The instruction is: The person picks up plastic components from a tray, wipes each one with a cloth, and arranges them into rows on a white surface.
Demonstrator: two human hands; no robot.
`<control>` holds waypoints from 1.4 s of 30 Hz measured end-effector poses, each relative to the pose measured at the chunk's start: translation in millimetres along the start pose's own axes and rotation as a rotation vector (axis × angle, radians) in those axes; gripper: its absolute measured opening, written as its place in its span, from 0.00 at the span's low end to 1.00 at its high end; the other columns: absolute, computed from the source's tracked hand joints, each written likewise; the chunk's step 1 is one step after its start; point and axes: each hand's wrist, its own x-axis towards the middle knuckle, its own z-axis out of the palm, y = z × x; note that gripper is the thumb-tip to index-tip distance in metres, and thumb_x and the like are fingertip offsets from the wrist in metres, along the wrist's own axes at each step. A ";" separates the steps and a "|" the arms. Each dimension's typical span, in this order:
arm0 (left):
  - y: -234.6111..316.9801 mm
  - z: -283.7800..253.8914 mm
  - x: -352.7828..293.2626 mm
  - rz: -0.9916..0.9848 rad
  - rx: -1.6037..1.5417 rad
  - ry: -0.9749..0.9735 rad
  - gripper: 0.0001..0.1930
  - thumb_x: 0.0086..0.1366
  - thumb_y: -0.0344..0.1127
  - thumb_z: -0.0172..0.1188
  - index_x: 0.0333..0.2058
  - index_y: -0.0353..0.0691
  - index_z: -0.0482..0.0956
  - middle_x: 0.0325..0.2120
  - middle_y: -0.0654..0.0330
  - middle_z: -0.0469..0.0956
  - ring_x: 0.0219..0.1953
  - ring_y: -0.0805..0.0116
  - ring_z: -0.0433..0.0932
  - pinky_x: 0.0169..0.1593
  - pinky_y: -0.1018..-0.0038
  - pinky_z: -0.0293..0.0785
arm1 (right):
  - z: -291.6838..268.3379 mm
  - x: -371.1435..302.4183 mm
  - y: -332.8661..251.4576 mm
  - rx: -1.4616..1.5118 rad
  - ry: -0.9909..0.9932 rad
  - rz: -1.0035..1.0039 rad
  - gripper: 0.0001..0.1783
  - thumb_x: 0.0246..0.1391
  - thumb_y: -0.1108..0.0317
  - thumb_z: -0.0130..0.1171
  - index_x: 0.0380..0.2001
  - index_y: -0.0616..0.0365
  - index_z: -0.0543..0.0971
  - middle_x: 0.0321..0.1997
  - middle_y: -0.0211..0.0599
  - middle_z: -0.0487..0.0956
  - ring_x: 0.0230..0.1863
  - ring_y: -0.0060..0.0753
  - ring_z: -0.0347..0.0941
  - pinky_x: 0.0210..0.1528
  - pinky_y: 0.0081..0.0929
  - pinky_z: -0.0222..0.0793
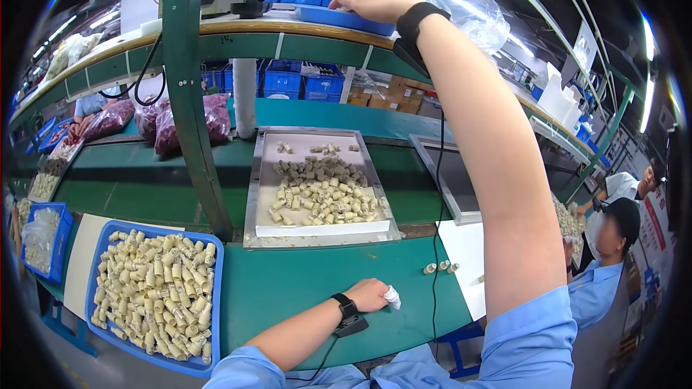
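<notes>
My left hand (367, 295) rests low over the green tabletop, closed around a crumpled white cloth (392, 297). Stretched far up, my right hand (369, 3) is at a shallow blue tray (346, 19) on the raised shelf. Its fingers bend down at the tray's left part, and a small pale bit shows under them, too hidden to name. Left of my left arm stands a blue bin (92, 295) heaped with short cream cylinders (155, 284). Beyond my left hand, a metal-framed tray (252, 205) holds more cylinders, cream in front and greyish behind. Several small cylinders (441, 268) stand on the tabletop to the right.
A green post (189, 101) rises left of the framed tray. A black cable (437, 245) hangs down right of centre. Another frame (447, 173) lies partly behind my right arm. Purple bags (191, 124) lie at the far left. Co-workers (605, 259) are at the right.
</notes>
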 end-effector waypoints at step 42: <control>3.0 -0.4 1.3 0.008 0.003 0.014 0.13 0.59 0.32 0.52 0.36 0.53 0.85 0.36 0.60 0.83 0.39 0.58 0.80 0.44 0.66 0.74 | 20.5 -130.0 -12.9 -0.551 0.524 -0.581 0.25 0.43 0.79 0.61 0.48 0.50 0.77 0.50 0.40 0.77 0.46 0.39 0.76 0.38 0.29 0.80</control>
